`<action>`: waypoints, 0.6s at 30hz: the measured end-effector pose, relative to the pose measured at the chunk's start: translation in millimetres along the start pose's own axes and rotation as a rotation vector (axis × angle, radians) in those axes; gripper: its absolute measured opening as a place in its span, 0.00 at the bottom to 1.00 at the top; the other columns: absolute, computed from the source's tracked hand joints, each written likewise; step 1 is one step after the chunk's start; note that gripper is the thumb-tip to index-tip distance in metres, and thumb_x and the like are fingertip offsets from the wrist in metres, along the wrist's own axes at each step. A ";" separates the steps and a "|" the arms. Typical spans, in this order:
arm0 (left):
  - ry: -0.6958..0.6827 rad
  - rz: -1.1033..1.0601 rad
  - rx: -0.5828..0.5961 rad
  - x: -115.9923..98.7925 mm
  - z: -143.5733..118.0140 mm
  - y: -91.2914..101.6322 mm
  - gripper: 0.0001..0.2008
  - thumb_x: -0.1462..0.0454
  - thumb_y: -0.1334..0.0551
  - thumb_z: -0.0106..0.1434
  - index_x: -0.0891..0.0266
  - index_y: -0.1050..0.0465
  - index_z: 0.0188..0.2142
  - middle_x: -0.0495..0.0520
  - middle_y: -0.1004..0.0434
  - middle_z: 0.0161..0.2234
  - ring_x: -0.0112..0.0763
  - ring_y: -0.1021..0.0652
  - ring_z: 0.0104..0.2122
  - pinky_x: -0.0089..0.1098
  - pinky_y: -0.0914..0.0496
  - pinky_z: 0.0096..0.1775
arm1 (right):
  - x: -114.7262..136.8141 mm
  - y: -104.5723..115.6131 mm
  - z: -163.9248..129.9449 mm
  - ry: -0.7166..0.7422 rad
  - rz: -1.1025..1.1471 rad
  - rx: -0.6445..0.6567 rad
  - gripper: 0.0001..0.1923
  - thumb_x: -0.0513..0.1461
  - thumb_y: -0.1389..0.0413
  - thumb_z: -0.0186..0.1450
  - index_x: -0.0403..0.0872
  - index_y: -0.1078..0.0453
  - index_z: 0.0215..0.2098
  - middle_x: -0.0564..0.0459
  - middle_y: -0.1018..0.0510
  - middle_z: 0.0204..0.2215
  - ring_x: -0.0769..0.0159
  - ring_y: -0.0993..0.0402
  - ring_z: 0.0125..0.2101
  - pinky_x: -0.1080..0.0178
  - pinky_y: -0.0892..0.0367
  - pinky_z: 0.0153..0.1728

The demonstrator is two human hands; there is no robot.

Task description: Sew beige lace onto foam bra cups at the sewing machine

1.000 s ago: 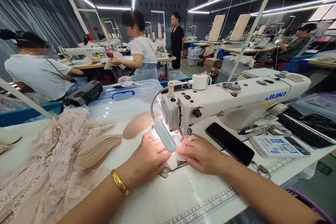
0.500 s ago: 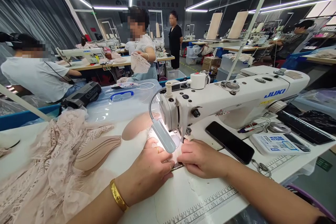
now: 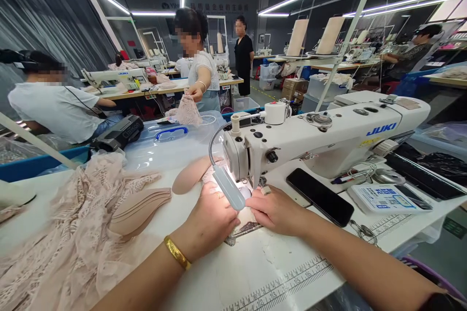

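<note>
Closest to the camera, a printed ruler strip (image 3: 280,285) runs along the front edge of the white work table (image 3: 233,277). Just beyond it, the left hand (image 3: 207,221), with a gold bangle (image 3: 177,252) on its wrist and a ring on one finger, lies palm down and flat on a small pale pink fabric piece with dark lace trim (image 3: 245,226), pressing it to the table rather than closing around it. The right hand (image 3: 273,209) lies opposite, fingers bent and their tips pressing the same piece from the other side. The fabric sits between both hands, directly under the needle end of the white JUKI sewing machine (image 3: 328,141), lit by a grey gooseneck lamp (image 3: 229,187) that hangs over the fingertips. To the left lie a stack of beige moulded foam cups (image 3: 140,209) and a heap of blush lace fabric (image 3: 65,233). To the right of the machine base rest a black smartphone (image 3: 319,197) and a white control panel (image 3: 383,199). Behind the table stands a clear plastic bin with a blue handle (image 3: 171,138). Farther back, a standing person in a white top (image 3: 200,75) holds up a lace piece.
</note>
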State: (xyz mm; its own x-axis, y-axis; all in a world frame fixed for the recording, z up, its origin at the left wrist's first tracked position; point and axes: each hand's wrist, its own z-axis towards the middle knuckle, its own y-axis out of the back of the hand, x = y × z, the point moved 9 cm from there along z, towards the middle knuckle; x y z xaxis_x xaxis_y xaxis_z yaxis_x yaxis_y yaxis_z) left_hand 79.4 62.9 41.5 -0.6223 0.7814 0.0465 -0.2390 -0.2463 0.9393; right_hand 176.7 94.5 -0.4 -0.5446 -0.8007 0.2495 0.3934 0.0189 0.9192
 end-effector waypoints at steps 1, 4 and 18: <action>0.004 0.002 0.011 1.8 0.7 -0.8 0.07 0.68 0.45 0.69 0.58 0.29 0.35 0.53 0.21 0.37 0.43 0.27 0.39 0.50 0.41 0.48 | -2.2 -1.2 0.4 -0.021 -0.005 0.000 0.10 0.31 0.50 0.67 0.48 0.30 0.34 0.55 0.33 0.26 0.63 0.43 0.29 0.62 0.47 0.33; 0.034 -0.026 0.034 10.0 1.6 -3.5 0.07 0.67 0.43 0.69 0.57 0.27 0.37 0.52 0.21 0.37 0.44 0.26 0.40 0.51 0.43 0.51 | -7.8 -4.0 1.1 -0.075 -0.012 0.007 0.09 0.32 0.50 0.69 0.48 0.29 0.37 0.54 0.32 0.26 0.62 0.43 0.29 0.62 0.47 0.33; 0.268 -0.002 0.139 38.8 -31.5 47.7 0.09 0.65 0.43 0.72 0.59 0.24 0.40 0.56 0.18 0.43 0.41 0.21 0.43 0.50 0.38 0.53 | -23.2 3.5 -5.5 -0.072 -0.186 -0.009 0.12 0.30 0.48 0.68 0.48 0.24 0.40 0.47 0.24 0.32 0.55 0.31 0.37 0.58 0.39 0.39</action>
State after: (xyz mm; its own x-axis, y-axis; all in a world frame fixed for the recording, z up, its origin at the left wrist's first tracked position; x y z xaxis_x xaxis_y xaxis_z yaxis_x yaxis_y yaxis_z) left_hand 20.4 63.4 77.4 -0.8012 0.5977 -0.0294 -0.1474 -0.1496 0.9777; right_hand 194.7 109.8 -4.7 -0.6598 -0.7451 0.0969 0.2871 -0.1308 0.9489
